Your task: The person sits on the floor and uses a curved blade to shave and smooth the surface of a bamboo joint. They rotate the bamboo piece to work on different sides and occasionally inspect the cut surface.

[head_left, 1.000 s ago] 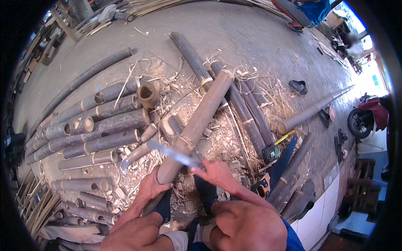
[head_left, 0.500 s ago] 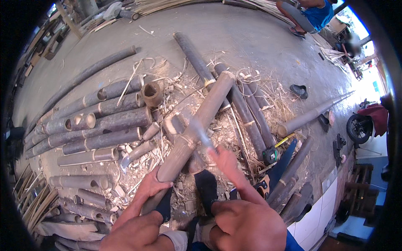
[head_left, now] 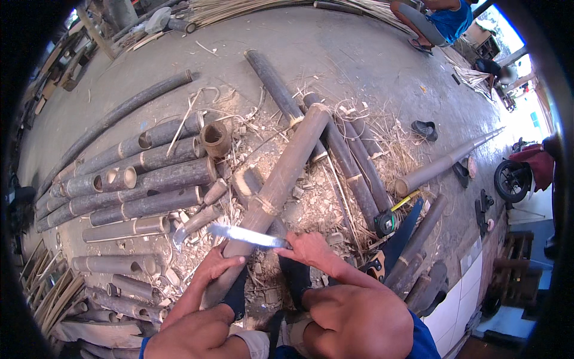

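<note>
A thick brown bamboo pole (head_left: 286, 160) slants from between my legs up toward the upper middle, propped across other bamboo pieces. My left hand (head_left: 216, 263) wraps round its near part, thumb on top. In my right hand (head_left: 308, 248) is the handle of a machete (head_left: 251, 235). Its bright blade lies across the pole, just above my left hand and below a ringed node (head_left: 265, 204); whether the edge touches cannot be made out. Under the pole, a short bamboo block (head_left: 246, 184) with a pale cut face is partly hidden.
Cut bamboo lengths (head_left: 149, 175), some with holes, are stacked at left. More dark poles (head_left: 353, 167) lie at right, beside a tape measure (head_left: 385, 222) and a handsaw (head_left: 397, 242). Chips and shavings cover the ground. A sandal (head_left: 424, 130) lies farther right; another person (head_left: 445, 24) is at the upper right.
The machete, blurred and pointing up and away before, has swung down and left across the pole. My right hand has come lower and nearer. My left hand keeps its hold.
</note>
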Available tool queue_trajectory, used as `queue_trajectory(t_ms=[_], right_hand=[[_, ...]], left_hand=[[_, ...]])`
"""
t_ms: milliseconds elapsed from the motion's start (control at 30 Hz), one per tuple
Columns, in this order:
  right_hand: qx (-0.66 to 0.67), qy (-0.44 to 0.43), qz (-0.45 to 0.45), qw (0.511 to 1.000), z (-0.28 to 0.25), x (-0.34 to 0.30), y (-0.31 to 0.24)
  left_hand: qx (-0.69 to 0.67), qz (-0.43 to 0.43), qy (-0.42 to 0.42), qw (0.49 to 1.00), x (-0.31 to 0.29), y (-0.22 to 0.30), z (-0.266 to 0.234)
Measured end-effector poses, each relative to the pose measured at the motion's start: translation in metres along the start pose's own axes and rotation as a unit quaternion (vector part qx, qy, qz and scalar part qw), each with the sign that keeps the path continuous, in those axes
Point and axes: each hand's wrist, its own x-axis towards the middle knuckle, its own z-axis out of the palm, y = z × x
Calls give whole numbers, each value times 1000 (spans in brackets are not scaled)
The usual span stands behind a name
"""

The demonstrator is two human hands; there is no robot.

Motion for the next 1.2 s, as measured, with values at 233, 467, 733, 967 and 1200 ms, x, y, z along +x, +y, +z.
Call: queue_trajectory(t_ms=[233, 467, 733, 967, 1200], right_hand=[[47, 172, 126, 976, 12, 2, 8], [123, 167, 116, 971, 35, -4, -11], [57, 171, 109, 978, 16, -5, -9], [3, 209, 144, 967, 3, -9, -15], [0, 145, 73, 987, -7, -3, -3]], left_hand=[[-24, -50, 2, 998, -1, -2, -3], [-62, -126, 1, 990, 5, -11, -5], [-37, -129, 15, 991, 9, -13, -4], [-36, -87, 20, 995, 15, -9, -2], [48, -41, 106, 992, 10, 4, 6]])
